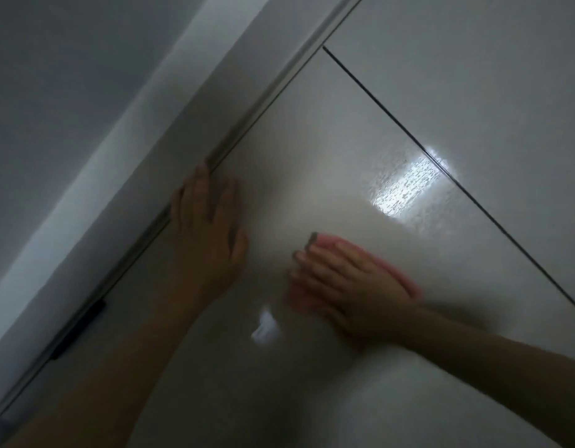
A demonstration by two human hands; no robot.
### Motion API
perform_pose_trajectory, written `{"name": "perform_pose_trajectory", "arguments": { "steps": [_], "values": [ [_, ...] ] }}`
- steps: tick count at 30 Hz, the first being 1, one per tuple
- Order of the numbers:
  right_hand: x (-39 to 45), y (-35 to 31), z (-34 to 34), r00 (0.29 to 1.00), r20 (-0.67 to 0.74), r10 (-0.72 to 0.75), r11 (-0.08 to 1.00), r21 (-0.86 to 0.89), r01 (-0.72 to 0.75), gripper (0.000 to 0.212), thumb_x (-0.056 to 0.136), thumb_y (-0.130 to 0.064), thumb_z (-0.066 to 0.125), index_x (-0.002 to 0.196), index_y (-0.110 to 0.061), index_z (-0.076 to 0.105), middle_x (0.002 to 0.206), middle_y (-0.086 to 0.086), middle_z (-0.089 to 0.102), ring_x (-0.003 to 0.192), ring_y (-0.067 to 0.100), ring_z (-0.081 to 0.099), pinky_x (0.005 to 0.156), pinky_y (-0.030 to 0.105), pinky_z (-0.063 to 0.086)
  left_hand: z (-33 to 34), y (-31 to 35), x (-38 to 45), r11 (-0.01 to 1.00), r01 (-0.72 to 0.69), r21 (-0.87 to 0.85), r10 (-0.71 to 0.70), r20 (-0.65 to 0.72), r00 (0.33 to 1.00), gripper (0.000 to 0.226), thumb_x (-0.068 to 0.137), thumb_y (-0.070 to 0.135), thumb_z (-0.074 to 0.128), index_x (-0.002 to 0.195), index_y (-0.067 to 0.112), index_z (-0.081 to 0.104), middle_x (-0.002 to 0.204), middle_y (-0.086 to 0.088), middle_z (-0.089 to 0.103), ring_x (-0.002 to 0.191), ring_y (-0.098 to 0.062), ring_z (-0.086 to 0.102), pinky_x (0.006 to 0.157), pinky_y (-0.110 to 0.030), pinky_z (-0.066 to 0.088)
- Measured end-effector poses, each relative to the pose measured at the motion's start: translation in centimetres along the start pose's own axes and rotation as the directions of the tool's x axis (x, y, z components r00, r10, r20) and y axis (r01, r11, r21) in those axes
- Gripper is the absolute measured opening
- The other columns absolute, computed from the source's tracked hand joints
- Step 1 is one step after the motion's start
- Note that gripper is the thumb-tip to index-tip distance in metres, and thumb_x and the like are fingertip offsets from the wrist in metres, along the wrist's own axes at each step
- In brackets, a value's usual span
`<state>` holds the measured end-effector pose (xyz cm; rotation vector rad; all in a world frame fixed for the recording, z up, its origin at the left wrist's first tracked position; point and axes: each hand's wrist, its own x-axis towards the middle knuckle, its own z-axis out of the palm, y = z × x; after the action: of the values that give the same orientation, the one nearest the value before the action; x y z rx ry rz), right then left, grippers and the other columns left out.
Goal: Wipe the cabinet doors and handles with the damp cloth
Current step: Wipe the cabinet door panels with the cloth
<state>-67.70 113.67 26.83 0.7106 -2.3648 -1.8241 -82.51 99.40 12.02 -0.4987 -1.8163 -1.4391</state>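
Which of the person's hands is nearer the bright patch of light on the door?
Right. The right hand presses the cloth just below the patch; the left hand rests farther off at the door's edge.

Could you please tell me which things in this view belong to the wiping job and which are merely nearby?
Job: pink cloth, right hand, left hand, cabinet door.
Nearby: wall, neighbouring door, dark hinge.
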Motion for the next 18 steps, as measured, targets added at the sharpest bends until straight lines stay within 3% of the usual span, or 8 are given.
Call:
{"name": "perform_pose_trajectory", "arguments": {
  "steps": [3,5,7,10,13,14,16,18],
  "values": [
    [2.8,5.8,-2.2,0.961,-0.119,0.251,0.963,-0.072,-0.261,0.06,0.098,-0.04,0.031,0.152,-0.016,0.021,0.156,0.012,0.022,0.146,0.03,0.015,0.119,0.047,0.009,-0.9,-0.8,-0.3,0.998,0.045,-0.035,-0.044,0.015,0.999,0.069,0.084,0.035,0.038,0.146,0.007,0.03,0.152,-0.028,0.019,0.139,-0.042,0.021,0.113,-0.054,0.014],
    [6.1,8.1,-3.6,0.869,-0.196,0.454,0.882,-0.041,-0.47,0.06,0.101,-0.042,0.022,0.153,-0.014,0.012,0.159,0.014,0.011,0.147,0.031,0.006,0.119,0.048,0.004,-1.5,-1.4,-1.1,0.99,0.1,-0.103,-0.099,0.012,0.995,0.07,0.086,0.038,0.036,0.147,0.005,0.027,0.152,-0.026,0.019,0.141,-0.039,0.019,0.114,-0.054,0.017],
    [9.0,6.3,-3.1,0.806,-0.262,0.53,0.838,0.015,-0.546,0.061,0.101,-0.043,0.021,0.152,-0.011,0.015,0.158,0.016,0.012,0.146,0.034,0.007,0.119,0.049,0.002,-1.7,-2.4,-2.8,0.984,0.117,-0.132,-0.113,0.033,0.993,0.07,0.088,0.041,0.034,0.148,0.005,0.023,0.154,-0.023,0.016,0.143,-0.034,0.015,0.115,-0.051,0.018],
    [9.6,-2.5,0.7,0.926,-0.229,0.301,0.952,0.024,-0.304,0.058,0.097,-0.04,0.031,0.144,-0.007,0.039,0.15,0.018,0.035,0.141,0.038,0.025,0.119,0.049,0.0,-0.9,-4.5,-5.9,0.988,0.123,-0.094,-0.118,0.065,0.991,0.069,0.089,0.04,0.035,0.148,0.006,0.022,0.155,-0.022,0.015,0.143,-0.035,0.016,0.113,-0.055,0.019],
    [4.4,-11.4,3.9,0.999,0.007,-0.036,0.998,0.047,0.036,0.054,0.092,-0.036,0.034,0.138,-0.011,0.05,0.145,0.012,0.044,0.138,0.032,0.032,0.119,0.044,-0.006,0.0,-5.3,-7.5,0.996,0.091,-0.009,-0.089,0.1,0.991,0.067,0.09,0.039,0.037,0.147,0.004,0.025,0.152,-0.029,0.018,0.14,-0.042,0.018,0.111,-0.059,0.021],
    [2.4,-12.0,4.0,0.995,0.066,-0.074,0.995,0.073,0.069,0.054,0.091,-0.035,0.034,0.138,-0.012,0.05,0.146,0.011,0.044,0.139,0.03,0.029,0.119,0.043,-0.004,-0.1,-5.2,-7.8,0.995,0.102,0.005,-0.102,0.125,0.987,0.067,0.09,0.04,0.036,0.147,0.006,0.025,0.152,-0.029,0.017,0.14,-0.043,0.018,0.111,-0.06,0.02],
    [1.4,-9.1,3.2,0.997,0.017,-0.07,0.993,0.097,0.068,0.054,0.093,-0.036,0.034,0.141,-0.014,0.046,0.147,0.011,0.042,0.141,0.03,0.025,0.119,0.044,0.004,-0.2,-5.2,-7.8,0.992,0.125,0.019,-0.127,0.131,0.983,0.068,0.089,0.041,0.035,0.148,0.01,0.024,0.153,-0.028,0.016,0.14,-0.043,0.017,0.111,-0.06,0.019],
    [2.8,-4.0,1.2,0.986,-0.124,0.111,0.994,0.036,-0.107,0.055,0.096,-0.036,0.033,0.147,-0.013,0.034,0.151,0.014,0.034,0.143,0.032,0.022,0.119,0.045,0.007,-0.5,-5.2,-7.8,0.99,0.14,-0.019,-0.137,0.117,0.984,0.067,0.089,0.04,0.036,0.148,0.01,0.024,0.153,-0.026,0.018,0.14,-0.041,0.019,0.11,-0.061,0.021]
  ]
}}
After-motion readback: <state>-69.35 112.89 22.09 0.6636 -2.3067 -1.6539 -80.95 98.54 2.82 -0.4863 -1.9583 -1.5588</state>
